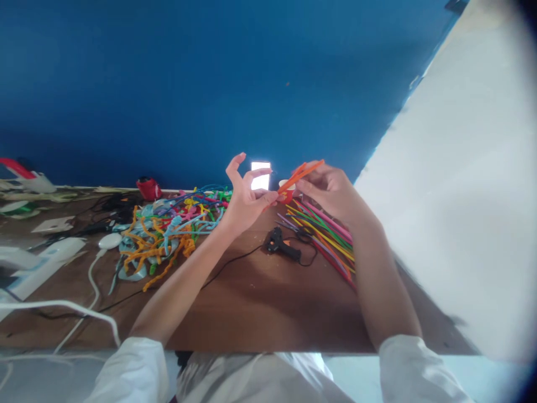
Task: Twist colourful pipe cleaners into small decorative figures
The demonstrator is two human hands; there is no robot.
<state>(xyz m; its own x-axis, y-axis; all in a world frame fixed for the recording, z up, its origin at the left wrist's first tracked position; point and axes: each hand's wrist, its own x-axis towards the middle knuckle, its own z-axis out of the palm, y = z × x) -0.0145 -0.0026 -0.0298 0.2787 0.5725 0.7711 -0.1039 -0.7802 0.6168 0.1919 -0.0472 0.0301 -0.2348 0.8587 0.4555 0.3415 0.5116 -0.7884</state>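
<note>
An orange pipe cleaner (308, 170), folded into a narrow bent shape, stretches between my two hands above the table. Its lower left end sits in the thumb-and-finger pinch of my left hand (245, 204), whose other fingers are spread upward. My right hand (333, 193) grips it farther up, with the fingertips partly hidden behind it. Under my hands a black glue gun (283, 246) lies on the brown table (251, 302). Straight pipe cleaners (329, 240) in several colours lie beneath my right forearm. Just behind the orange piece stands a red cup (287, 195) with a pale rim.
A tangled heap of bent colourful pipe cleaners (168, 235) covers the table's left middle. Farther left are a white power strip (50, 271) and white cables (94, 280). A lit screen (260, 176) stands against the blue wall (201, 84). A red object (149, 189) sits near it.
</note>
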